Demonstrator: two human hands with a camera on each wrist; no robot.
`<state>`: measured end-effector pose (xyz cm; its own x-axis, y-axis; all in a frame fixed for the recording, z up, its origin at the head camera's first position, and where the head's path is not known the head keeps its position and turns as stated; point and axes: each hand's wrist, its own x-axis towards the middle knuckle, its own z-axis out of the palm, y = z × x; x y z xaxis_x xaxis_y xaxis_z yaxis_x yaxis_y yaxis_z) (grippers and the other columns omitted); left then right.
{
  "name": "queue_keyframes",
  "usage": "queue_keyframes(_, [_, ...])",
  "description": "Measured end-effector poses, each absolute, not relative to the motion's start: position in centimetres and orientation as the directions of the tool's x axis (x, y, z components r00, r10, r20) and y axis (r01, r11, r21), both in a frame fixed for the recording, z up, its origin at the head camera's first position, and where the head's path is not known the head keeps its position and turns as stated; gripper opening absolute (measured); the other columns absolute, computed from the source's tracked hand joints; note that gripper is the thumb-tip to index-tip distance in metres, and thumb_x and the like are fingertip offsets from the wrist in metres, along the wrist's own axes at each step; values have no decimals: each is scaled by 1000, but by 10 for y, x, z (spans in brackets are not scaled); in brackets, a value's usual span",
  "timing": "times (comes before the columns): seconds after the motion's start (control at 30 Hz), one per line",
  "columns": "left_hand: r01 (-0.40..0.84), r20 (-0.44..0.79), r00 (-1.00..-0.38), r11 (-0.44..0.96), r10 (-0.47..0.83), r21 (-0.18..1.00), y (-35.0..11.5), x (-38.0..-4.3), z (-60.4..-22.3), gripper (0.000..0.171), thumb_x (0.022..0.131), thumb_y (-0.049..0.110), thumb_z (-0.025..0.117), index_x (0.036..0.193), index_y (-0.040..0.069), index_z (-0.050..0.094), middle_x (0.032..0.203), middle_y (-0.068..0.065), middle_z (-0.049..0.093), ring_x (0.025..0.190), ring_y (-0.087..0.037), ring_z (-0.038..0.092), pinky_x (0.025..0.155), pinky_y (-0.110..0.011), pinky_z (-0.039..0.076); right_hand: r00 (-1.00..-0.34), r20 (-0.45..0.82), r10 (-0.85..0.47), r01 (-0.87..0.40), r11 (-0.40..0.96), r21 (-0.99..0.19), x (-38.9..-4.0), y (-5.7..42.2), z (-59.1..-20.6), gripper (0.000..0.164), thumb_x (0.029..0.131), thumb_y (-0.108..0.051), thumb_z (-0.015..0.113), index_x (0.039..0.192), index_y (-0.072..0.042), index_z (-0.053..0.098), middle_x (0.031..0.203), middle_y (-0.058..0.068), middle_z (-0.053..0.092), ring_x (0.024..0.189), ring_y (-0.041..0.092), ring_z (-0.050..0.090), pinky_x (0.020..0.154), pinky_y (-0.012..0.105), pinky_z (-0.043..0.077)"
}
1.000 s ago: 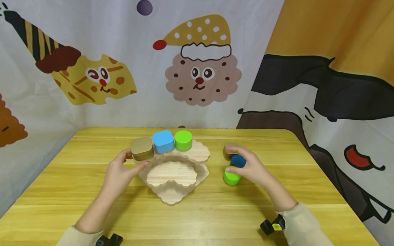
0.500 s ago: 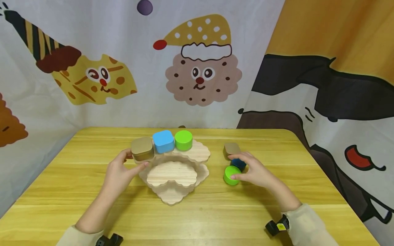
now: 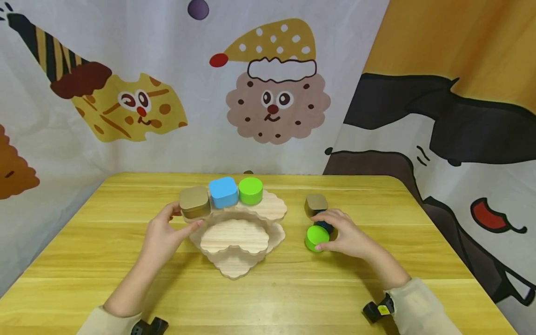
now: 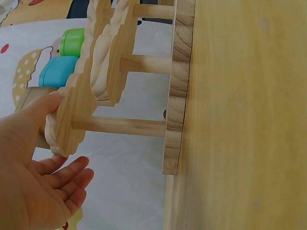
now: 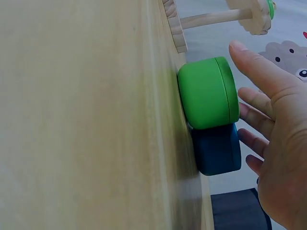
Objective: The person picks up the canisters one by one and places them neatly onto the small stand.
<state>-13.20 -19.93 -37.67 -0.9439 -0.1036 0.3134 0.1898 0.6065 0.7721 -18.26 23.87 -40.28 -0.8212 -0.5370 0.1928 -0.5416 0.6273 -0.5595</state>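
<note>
Hands sit on both sides of the tiered scalloped pale-wood stand (image 3: 236, 232) on the yellow wooden table (image 3: 268, 288). Our left hand (image 3: 161, 235) steadies the stand's top tier, thumb against its scalloped edge and fingers relaxed and straight below it; it grips nothing. On that tier stand the gold rounded-square tin (image 3: 194, 202), the light blue rounded-square tin (image 3: 223, 191) and the upper green round tin (image 3: 250, 190), side by side.

Our right hand (image 3: 345, 235) hovers at the lower green round tin (image 3: 315, 237), which stands on the table right of the stand, touching the dark blue tin (image 5: 218, 149) behind it. In the right wrist view the fingers are spread and straight next to the lid, not closed round it, so we hold nothing yet. A second gold tin (image 3: 316, 204) stands just behind.

We judge the risks small but real: closing the fingers carelessly could push the green tin against the blue one and shove both aside, or catch only the lid. A heavy left thumb could tip the stand and spill the three tins.
</note>
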Motion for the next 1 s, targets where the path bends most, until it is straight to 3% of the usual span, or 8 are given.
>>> queue_keyframes(0.33, [174,297,-949,610,-106,773,-198,-131,-375,65,80,33,80,126,-5,53,112,-21,59,107,-38,52,88,-56,39,-800,215,-561,-578,620,-532,-183,239,-407,66,68,-35,88,124,-13,62,127,1,56,122,29,41,100,59,22])
queue_keyframes(1.0, [176,299,-949,613,-103,770,-198,-132,-376,65,80,32,80,126,-5,53,112,-20,58,107,-39,52,89,-57,39,-774,259,-578,-619,603,-503,-182,235,-408,59,69,-35,87,119,-11,66,119,-3,59,118,27,45,99,56,26])
